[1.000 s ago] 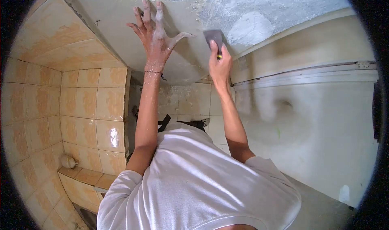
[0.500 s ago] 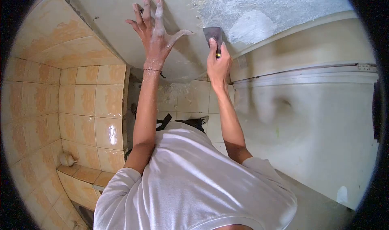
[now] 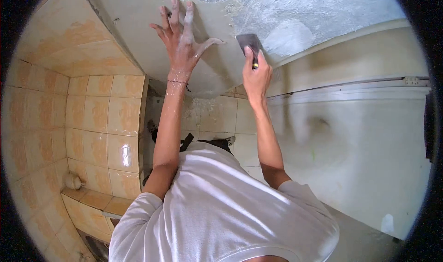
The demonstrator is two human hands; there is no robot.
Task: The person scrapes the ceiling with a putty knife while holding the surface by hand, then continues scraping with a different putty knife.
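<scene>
My left hand lies spread against the smooth grey-beige wall, its fingers dusted with white powder and a thin dark bracelet at the wrist. Nothing is in it. To its right, my right hand is closed round the handle of a dark, flat-bladed scraper. The blade is at the border between the smooth surface and a rough, bluish-grey patched area. A round whitish patch shows just right of the blade.
Orange-beige tiles cover the left side, with a round pale object on a tiled ledge. A pale door-like panel stands at the right. Floor tiles show between my arms.
The scraper in my right hand has shifted slightly right, and its blade is tilted differently. My left hand stays spread on the wall; the whole view has shifted a little.
</scene>
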